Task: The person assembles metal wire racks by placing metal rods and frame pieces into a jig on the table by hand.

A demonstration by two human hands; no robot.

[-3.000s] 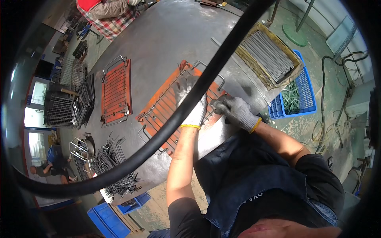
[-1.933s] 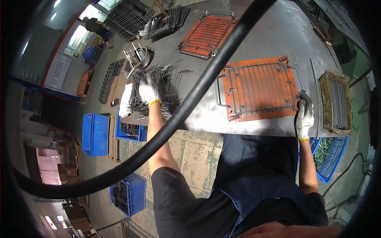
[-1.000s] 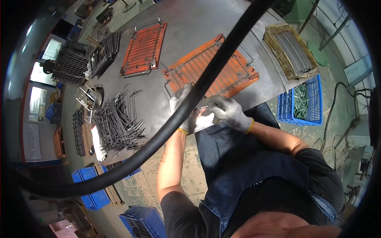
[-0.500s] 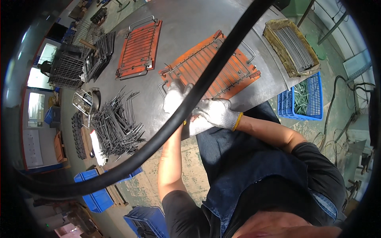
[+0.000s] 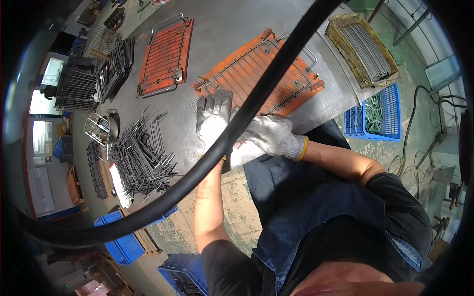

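My left hand (image 5: 213,116), in a grey-white glove, lies with fingers stretched out at the near left corner of an orange jig plate (image 5: 296,106). It is close to the bent wire handle at that corner. A wire grate (image 5: 252,66) of parallel bars in a frame rests on this plate, with a handle loop at either end. My right hand (image 5: 279,135), gloved too, is at the plate's near edge. A thick black cable (image 5: 197,172) crosses in front and hides much of its fingers, so I cannot tell what they hold.
A second orange jig (image 5: 183,59) with a wire grate lies farther left. Bent wire rods (image 5: 140,153) are heaped at the table's left. At the right stand a box of straight rods (image 5: 337,42) and, lower, a blue crate (image 5: 399,116). Dark wire racks (image 5: 116,74) are stacked far left.
My left hand has gone from curled fingers to stretched ones at the jig's corner. My right hand has shifted slightly right. The whole view has moved a little.
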